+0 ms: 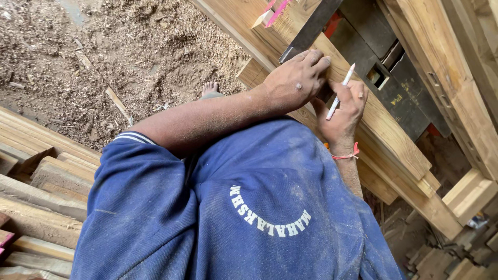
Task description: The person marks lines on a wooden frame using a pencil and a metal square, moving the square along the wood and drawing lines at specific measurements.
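My left hand point(296, 79) reaches across my body and presses flat on a dark metal square point(311, 26) that lies across a long wooden plank point(399, 142). Just below it, my right hand point(343, 116) grips a white pencil point(340, 92) with its tip pointing up towards the edge of the square. A red thread band circles my right wrist. My blue shirt fills the lower middle of the view and hides the near end of the plank.
Stacked rough timbers point(46, 176) lie at the left. Sawdust and chips cover the ground point(129, 46), where my bare foot point(210, 88) shows. A dark machine body point(399, 88) and more beams point(467, 78) stand at the right. A pink-edged piece point(275, 10) lies at the top.
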